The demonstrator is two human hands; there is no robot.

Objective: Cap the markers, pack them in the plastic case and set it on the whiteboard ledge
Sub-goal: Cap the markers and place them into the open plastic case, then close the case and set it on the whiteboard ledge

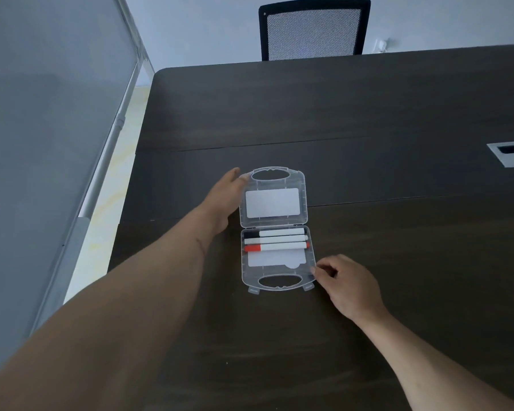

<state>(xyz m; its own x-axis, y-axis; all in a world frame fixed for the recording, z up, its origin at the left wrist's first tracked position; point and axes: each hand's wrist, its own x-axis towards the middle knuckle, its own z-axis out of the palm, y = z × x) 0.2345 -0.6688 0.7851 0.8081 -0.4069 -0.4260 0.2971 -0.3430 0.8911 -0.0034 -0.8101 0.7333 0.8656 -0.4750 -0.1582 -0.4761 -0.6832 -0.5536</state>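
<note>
A clear plastic case [309,262] lies open flat on the dark table. Its lid [272,176] is folded away from me, with a white label inside. Three capped markers lie side by side in the near half: two with black caps [281,232] [282,239] and one with a red cap [276,247]. My left hand [224,197] rests against the lid's left edge, fingers on its far left corner. My right hand [346,281] pinches the near half's right front corner, by a latch.
The dark wooden table [368,114] stretches far and right, with a grey cable slot [512,152] at the right. A black mesh chair [312,28] stands at the far side. A grey frosted partition [42,129] runs along the left.
</note>
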